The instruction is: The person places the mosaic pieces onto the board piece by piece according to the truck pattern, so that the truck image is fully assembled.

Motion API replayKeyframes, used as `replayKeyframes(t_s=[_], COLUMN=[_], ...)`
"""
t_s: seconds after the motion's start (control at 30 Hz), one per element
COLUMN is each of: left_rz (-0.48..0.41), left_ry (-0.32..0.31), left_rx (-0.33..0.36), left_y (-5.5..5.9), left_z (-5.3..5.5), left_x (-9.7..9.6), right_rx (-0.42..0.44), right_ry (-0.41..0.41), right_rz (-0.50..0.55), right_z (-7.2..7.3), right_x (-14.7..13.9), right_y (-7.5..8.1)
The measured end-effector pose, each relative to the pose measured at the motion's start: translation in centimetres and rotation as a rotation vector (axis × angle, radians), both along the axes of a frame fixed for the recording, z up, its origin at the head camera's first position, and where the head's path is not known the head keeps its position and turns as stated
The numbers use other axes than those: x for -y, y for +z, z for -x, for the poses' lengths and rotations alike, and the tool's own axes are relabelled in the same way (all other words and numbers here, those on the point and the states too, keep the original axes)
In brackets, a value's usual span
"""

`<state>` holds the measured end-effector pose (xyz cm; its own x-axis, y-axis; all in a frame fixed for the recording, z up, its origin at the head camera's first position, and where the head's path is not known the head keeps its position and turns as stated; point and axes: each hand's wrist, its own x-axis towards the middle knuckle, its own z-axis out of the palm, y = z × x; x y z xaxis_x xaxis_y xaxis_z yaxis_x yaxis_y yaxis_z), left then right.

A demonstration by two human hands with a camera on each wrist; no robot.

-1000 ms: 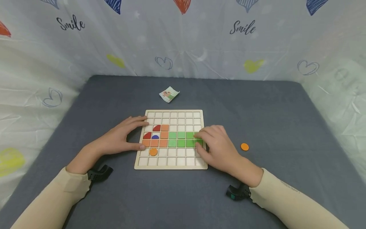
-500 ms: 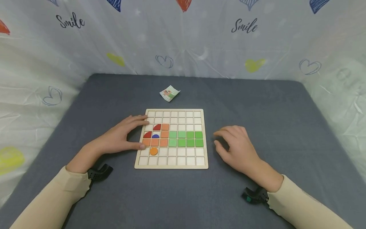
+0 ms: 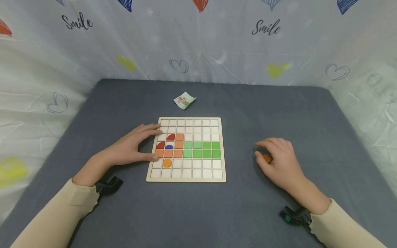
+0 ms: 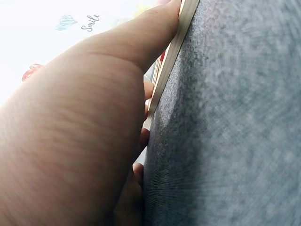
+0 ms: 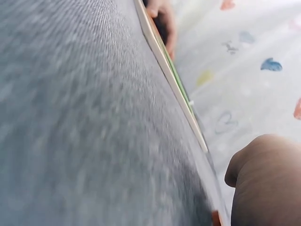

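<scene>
My left hand (image 3: 131, 144) rests on the left rim of a wooden grid board (image 3: 186, 180), its thumb and fingers spread along that edge. Red quarter-round tiles (image 3: 160, 145), a blue half-round tile (image 3: 169, 146), orange square tiles (image 3: 178, 144) and green square tiles (image 3: 206, 149) fill cells of the middle rows. An orange disc (image 3: 167, 163) lies in the row below them. To the right of the board, my right hand (image 3: 279, 163) hovers with loosely bent fingers over a second orange disc (image 3: 267, 158), partly hidden. Its edge also shows low in the right wrist view.
A small printed card (image 3: 184, 100) with a coloured grid pattern lies behind the board. The dark grey tabletop (image 3: 198, 213) ends at a patterned white curtain (image 3: 217, 41) at the back and sides. Black wrist cameras (image 3: 109, 186) are strapped on both wrists.
My right hand has left the green tiles on the board's right side and moved right over the loose orange disc. My left hand has stayed on the rim.
</scene>
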<state>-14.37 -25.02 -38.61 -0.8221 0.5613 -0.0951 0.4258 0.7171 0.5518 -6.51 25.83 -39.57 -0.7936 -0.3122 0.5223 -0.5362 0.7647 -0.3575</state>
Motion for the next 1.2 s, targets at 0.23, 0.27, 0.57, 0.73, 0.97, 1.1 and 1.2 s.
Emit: replayKeyframes(t_s=[0.23, 0.27, 0.57, 0.73, 0.97, 1.1, 1.2], left_rz=[-0.004, -0.003, -0.008, -0.003, 0.012, 0.015, 0.013], left_ry=[0.0, -0.002, -0.005, 0.004, 0.006, 0.007, 0.004], left_rx=[0.001, 0.001, 0.005, 0.009, 0.03, 0.029, 0.023], left_y=[0.0, 0.0, 0.1, 0.0, 0.0, 0.2, 0.2], left_z=[0.0, 0.0, 0.1, 0.0, -0.1, -0.2, -0.1], left_x=[0.0, 0.0, 0.0, 0.0, -0.1, -0.1, 0.0], right_rx=[0.024, 0.031, 0.059, 0.057, 0.066, 0.066, 0.062], right_ry=[-0.029, -0.029, -0.005, 0.017, 0.021, 0.025, 0.035], right_rz=[-0.017, -0.019, -0.032, -0.015, 0.016, 0.021, 0.024], right_z=[-0.9, -1.0, -1.4, -1.5, -1.5, -1.5, -1.5], right_x=[-1.3, -1.5, -2.2, -2.4, -2.3, -2.2, -2.0], right_y=[-0.1, -0.1, -0.5, -0.6, -0.6, -0.6, -0.6])
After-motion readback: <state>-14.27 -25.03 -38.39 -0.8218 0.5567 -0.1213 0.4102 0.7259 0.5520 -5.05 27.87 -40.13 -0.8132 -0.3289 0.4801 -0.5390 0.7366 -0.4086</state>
